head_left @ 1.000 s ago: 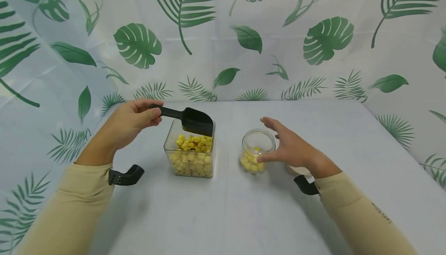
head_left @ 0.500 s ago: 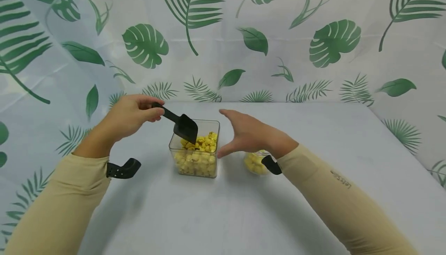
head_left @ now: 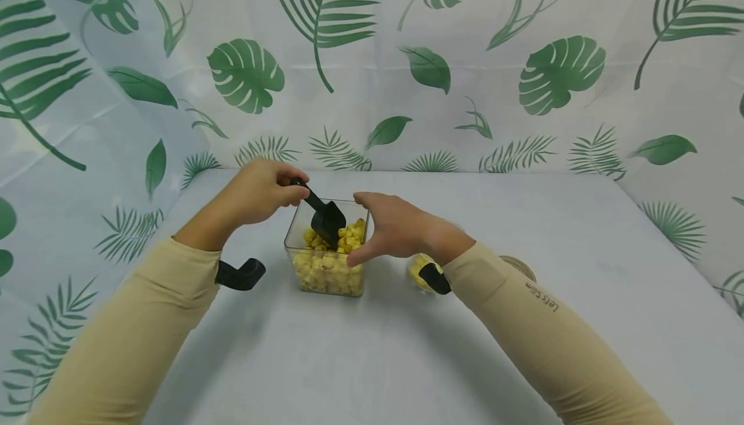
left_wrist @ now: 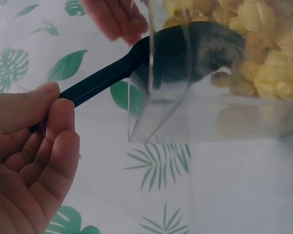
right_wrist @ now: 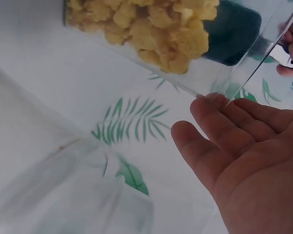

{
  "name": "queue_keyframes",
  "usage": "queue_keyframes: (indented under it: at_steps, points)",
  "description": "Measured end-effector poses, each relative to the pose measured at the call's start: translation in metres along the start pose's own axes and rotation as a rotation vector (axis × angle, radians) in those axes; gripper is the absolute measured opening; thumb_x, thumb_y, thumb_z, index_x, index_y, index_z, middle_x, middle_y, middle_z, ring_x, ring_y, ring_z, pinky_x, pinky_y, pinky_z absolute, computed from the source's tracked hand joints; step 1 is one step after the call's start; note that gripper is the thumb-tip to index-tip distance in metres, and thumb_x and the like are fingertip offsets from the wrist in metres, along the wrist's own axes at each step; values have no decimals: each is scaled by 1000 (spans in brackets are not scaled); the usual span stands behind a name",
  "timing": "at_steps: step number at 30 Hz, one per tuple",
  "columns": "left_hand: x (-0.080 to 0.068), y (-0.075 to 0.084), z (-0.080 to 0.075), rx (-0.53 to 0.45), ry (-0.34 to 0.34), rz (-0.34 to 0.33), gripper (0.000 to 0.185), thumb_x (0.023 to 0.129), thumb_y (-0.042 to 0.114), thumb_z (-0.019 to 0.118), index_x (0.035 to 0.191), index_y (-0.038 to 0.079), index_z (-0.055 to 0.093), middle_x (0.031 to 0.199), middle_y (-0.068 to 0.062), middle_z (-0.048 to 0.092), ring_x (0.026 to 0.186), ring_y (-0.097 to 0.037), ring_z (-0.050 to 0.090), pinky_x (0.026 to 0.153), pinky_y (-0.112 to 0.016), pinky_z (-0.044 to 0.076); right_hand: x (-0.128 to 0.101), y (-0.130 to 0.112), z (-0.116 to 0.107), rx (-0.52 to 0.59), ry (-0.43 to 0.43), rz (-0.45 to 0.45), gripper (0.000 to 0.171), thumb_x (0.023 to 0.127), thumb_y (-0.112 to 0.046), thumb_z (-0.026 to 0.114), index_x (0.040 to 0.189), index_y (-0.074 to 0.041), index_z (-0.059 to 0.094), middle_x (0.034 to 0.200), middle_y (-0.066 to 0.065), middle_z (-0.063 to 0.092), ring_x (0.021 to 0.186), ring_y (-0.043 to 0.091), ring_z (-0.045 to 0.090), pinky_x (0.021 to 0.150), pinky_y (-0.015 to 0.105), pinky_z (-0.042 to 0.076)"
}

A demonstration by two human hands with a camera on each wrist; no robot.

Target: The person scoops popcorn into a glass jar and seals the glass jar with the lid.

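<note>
Only readable writing: small dark lettering on the right sleeve (head_left: 543, 297), looks like "letsslim", too small to be sure. No labels on the containers.

Left hand (head_left: 258, 191), centre-left of the head view, pinches the handle of one black scoop (head_left: 327, 218) between thumb and curled fingers; scoop tilts down, its bowl inside the clear square container (head_left: 327, 250) and touching the yellow puffed pieces (head_left: 328, 269). Left wrist view: scoop handle (left_wrist: 100, 80) gripped at the fingertips, bowl seen through the clear wall, container cut off at the right edge.

Right hand (head_left: 395, 228) at frame centre, fingers straight and spread, thumb low, fingertips touching the right wall of the square container; holds nothing. Right wrist view: open palm (right_wrist: 249, 161) at lower right, fingertips on the clear corner edge.

One round clear jar (head_left: 420, 270) with some yellow pieces stands on the bench (head_left: 407, 360) just right of the square container, mostly hidden behind the right wrist. One round tan disc (head_left: 519, 267) peeks out behind the right forearm, partly hidden, cannot tell what it is.

Count: two containers, one scoop, two black wrist mounts (head_left: 239, 274). Leaf-print cloth (head_left: 372, 57) fills the top half and both sides.
</note>
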State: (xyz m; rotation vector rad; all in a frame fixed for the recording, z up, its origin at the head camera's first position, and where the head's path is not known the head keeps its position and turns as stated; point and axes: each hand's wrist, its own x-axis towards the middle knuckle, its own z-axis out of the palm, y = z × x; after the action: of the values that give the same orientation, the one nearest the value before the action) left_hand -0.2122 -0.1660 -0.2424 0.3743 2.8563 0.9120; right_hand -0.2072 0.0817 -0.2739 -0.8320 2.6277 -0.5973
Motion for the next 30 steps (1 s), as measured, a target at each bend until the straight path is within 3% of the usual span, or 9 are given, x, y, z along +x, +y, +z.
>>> queue_keyframes:
  at_steps: [9, 17, 27, 30]
  points:
    - [11, -16, 12, -82, -137, -19, 35, 102, 22, 62, 131, 3, 65, 97, -8, 71, 94, -25, 68, 85, -41, 53, -1, 2, 2, 30, 9, -1, 114, 77, -50, 85, 159, -4, 21, 161, 11, 29, 145, 28, 30, 115, 46, 27]
    - [10, -24, 9, -143, -171, -26, 30, 103, 22, 62, 127, 4, 67, 99, -10, 70, 94, -23, 66, 88, -40, 53, -1, 4, 3, 57, 25, -4, 114, 76, -50, 86, 159, -4, 22, 160, 11, 30, 145, 28, 31, 115, 45, 27]
    - [13, -24, 15, -142, -182, -42, 32, 102, 28, 62, 128, 10, 68, 107, -4, 70, 91, -24, 56, 72, -36, 44, -1, 5, 4, 61, 33, -14, 115, 76, -51, 86, 158, -3, 22, 160, 12, 31, 144, 29, 32, 114, 47, 29]
    - [9, -30, 14, -177, -174, -52, 32, 102, 28, 62, 129, 10, 68, 105, -6, 67, 90, -24, 53, 74, -37, 43, 0, 7, 6, 67, 36, -19, 114, 76, -50, 86, 158, -3, 22, 160, 12, 31, 144, 29, 32, 114, 47, 29]
